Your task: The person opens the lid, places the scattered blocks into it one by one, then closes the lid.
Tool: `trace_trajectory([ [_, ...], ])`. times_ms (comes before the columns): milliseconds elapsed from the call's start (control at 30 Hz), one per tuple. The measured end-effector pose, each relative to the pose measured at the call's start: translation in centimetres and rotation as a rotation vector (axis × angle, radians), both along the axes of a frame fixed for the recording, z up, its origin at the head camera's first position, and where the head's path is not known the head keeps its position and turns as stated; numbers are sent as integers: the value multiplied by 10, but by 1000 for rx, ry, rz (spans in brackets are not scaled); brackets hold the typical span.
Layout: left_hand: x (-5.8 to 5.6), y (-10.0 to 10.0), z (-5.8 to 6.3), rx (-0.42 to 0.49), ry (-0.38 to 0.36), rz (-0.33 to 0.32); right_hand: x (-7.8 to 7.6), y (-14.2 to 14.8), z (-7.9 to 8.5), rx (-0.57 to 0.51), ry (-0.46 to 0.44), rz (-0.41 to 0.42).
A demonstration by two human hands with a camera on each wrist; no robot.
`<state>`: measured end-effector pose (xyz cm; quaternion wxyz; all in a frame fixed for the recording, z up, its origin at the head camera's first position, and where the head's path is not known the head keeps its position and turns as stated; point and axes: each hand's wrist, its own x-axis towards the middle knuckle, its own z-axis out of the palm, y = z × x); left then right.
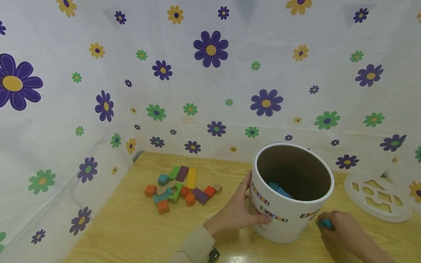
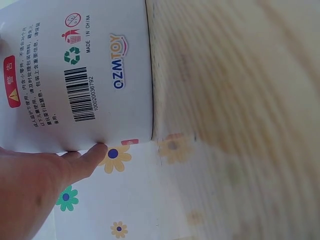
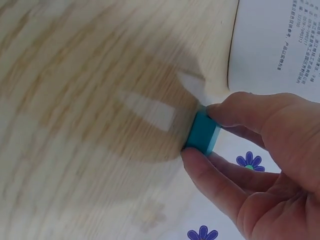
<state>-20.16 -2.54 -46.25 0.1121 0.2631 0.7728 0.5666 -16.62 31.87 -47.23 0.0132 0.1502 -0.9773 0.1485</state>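
Bucket (image 1: 292,210) stands mouth up, axis vertical, left hand (image 1: 235,211) spread against it, right hand (image 1: 343,228) pinching teal block (image 3: 202,132).

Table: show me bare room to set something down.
Widest: front left, between blocks, left sleeve and flowered cloth. Smaller: between blocks and bucket, beyond the left hand. Crowded: among the blocks, and right, where bucket, right hand and disc sit close.

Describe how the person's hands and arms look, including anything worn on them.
The left hand and right hand are both gloveless. A plain beige sleeve ends near the left wrist; a small black object beside it is too cut off to identify. No sleeve shows beside the right hand.
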Motion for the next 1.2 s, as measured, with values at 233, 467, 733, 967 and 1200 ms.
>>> trace_trajectory([
  [233, 0, 0, 0, 31, 37, -23, 0, -3, -2, -22, -129, -38],
  [467, 0, -1, -2, 25, 32, -22, 2, 1, -1, -49, -148, -51],
  [733, 0, -1, -3, 17, 38, -20, 3, 9, 14, -239, 355, -41],
  [967, 0, -1, -3, 11, 42, -14, 6, 5, 62, -459, 647, -93],
  [1200, 0, -2, -2, 14, 37, -16, 10, -13, 108, -659, 628, -216],
])
